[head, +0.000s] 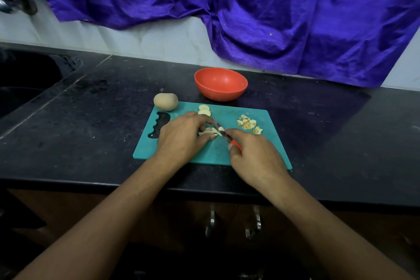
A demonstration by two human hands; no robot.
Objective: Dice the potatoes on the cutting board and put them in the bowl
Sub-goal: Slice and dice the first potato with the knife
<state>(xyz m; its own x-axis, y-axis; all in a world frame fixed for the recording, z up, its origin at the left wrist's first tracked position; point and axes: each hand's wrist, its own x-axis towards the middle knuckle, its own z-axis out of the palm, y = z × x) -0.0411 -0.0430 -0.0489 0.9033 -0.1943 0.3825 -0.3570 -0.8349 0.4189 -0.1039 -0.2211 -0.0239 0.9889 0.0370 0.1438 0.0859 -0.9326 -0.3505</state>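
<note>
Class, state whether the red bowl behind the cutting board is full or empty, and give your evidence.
Empty: the bowl shows only bare red inside. The diced pieces lie on the cutting board.

Purple cloth (pixel 272 7) above black counter (pixel 91 120)

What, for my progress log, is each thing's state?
Bowl: upright, empty.
Whole potato: uncut, at cutting board corner.
Slices: cut, not diced.
Diced pieces: piled on board.
Knife: gripped by right hand, blade on strips.
Left hand: holds the strips.
</note>
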